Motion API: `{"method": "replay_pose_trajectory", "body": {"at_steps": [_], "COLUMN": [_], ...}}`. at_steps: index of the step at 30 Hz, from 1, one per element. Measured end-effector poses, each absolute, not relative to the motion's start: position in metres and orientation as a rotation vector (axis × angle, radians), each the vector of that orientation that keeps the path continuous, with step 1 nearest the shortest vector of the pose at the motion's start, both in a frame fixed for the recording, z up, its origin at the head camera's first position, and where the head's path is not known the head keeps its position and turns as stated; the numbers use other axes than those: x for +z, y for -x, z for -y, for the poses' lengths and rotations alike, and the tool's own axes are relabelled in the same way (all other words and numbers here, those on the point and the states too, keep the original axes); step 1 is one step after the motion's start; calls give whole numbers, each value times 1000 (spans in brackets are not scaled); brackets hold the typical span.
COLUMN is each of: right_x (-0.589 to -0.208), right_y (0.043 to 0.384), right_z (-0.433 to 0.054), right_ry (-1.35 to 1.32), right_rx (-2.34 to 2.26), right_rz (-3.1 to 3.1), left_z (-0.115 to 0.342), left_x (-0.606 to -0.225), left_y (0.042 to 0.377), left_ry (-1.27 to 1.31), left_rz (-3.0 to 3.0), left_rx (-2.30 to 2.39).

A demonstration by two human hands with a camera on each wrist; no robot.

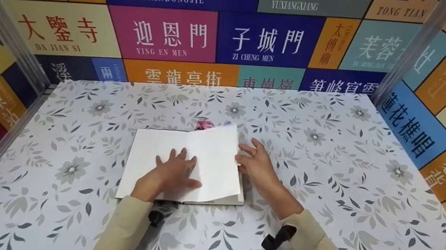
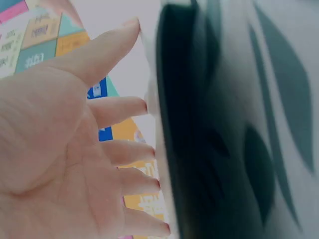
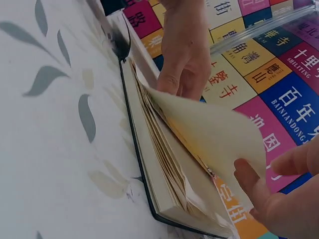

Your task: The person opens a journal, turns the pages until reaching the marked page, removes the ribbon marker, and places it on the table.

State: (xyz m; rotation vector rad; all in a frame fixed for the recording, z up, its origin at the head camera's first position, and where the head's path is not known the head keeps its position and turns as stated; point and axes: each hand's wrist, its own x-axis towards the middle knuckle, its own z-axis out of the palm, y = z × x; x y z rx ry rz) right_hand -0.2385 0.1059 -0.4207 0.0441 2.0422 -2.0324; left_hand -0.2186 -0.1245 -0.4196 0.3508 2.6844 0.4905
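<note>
An open notebook (image 1: 144,144) with blank cream pages and a dark cover lies on the table. My left hand (image 1: 172,174) rests on its left page with the fingers spread; in the left wrist view the fingertips touch the paper. On the other side, my right hand (image 1: 262,170) pinches the outer edge of a raised page (image 1: 220,159). That page (image 3: 214,124) curves up off the stack in the right wrist view, with the thumb on one side and fingers on the other. The sheets beneath it are mostly hidden from the head view.
A pale tablecloth (image 1: 72,169) with grey flowers and leaves covers the table. Something pink (image 1: 204,124) shows behind the notebook's top edge, partly hidden. Colourful panels with Chinese lettering (image 1: 162,31) stand around the back and sides. Black wrist straps (image 1: 279,237) sit by the sleeves.
</note>
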Motion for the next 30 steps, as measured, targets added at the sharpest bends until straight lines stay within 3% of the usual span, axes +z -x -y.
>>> {"method": "replay_pose_trajectory", "body": {"at_steps": [8, 14, 30], "right_x": [-421, -422, -423], "right_y": [237, 235, 213], "right_z": [-103, -99, -86], "right_ry": [-147, -149, 481], "right_rx": [-2100, -2094, -1852], "right_rz": [-1878, -1829, -1883], "left_z": [104, 96, 102], "left_x": [-412, -407, -379], "left_y": [207, 205, 213], "left_ry": [-485, -366, -100], "left_rz": [-2738, -2701, -2525], "left_rx": [439, 626, 1129]}}
